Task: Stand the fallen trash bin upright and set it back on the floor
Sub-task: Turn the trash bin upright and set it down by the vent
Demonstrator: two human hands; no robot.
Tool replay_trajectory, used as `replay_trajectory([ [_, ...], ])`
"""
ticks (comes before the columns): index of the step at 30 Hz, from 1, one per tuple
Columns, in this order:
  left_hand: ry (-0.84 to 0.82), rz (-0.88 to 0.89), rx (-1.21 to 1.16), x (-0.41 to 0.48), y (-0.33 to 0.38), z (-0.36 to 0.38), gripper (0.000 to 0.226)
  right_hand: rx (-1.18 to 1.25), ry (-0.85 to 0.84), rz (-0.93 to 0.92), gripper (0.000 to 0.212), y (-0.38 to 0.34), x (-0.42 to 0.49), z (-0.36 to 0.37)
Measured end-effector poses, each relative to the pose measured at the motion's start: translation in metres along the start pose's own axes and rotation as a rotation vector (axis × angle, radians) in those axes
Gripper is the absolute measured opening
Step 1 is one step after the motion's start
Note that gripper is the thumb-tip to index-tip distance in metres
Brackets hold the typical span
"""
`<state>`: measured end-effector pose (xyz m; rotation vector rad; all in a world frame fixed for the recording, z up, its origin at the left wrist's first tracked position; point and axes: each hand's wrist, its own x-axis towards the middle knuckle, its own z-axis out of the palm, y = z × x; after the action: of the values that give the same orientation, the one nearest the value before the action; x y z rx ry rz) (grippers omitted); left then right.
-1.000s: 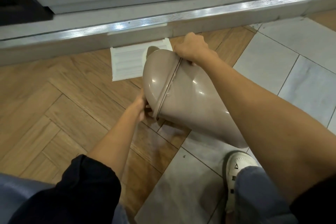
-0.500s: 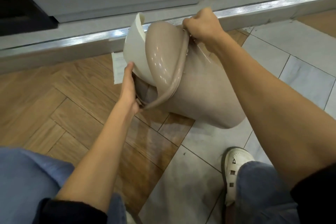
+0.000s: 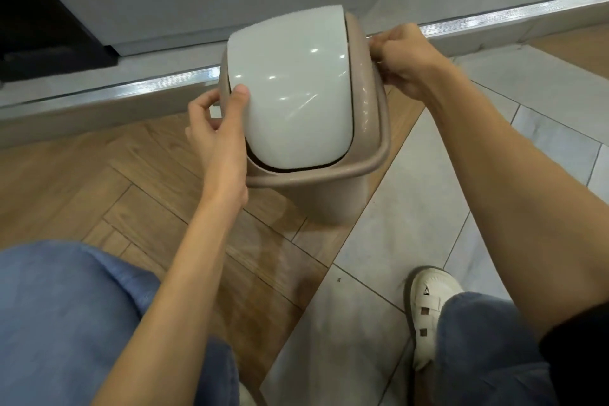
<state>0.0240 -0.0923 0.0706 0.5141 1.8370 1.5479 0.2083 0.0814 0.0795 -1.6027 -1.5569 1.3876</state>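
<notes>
Both hands [image 3: 407,61] hold the upright trash bin [image 3: 357,155], its swing lid [image 3: 291,102] closed.

Floor [image 3: 379,290] bears trash bin [image 3: 349,204] and shoe [image 3: 428,303].

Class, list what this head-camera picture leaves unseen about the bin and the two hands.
- Trash bin base: hidden by its own rim; floor contact unclear.
- Bin contents: covered by the white swing lid.
- Left hand fingers: partly behind the rim.
- Right hand fingertips: tucked at the rim, grip unclear.
</notes>
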Motion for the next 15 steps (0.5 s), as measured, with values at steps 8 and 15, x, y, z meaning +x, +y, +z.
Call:
replay_trajectory([
  [8,-0.017,0.164,0.104,-0.027,-0.006,-0.001,0.034,-0.047,0.020,0.010,0.024,0.010,-0.014,0.002],
  [15,0.011,0.077,0.042,-0.018,0.000,-0.007,0.039,-0.130,-0.145,0.186,0.043,-0.020,-0.043,-0.016],
])
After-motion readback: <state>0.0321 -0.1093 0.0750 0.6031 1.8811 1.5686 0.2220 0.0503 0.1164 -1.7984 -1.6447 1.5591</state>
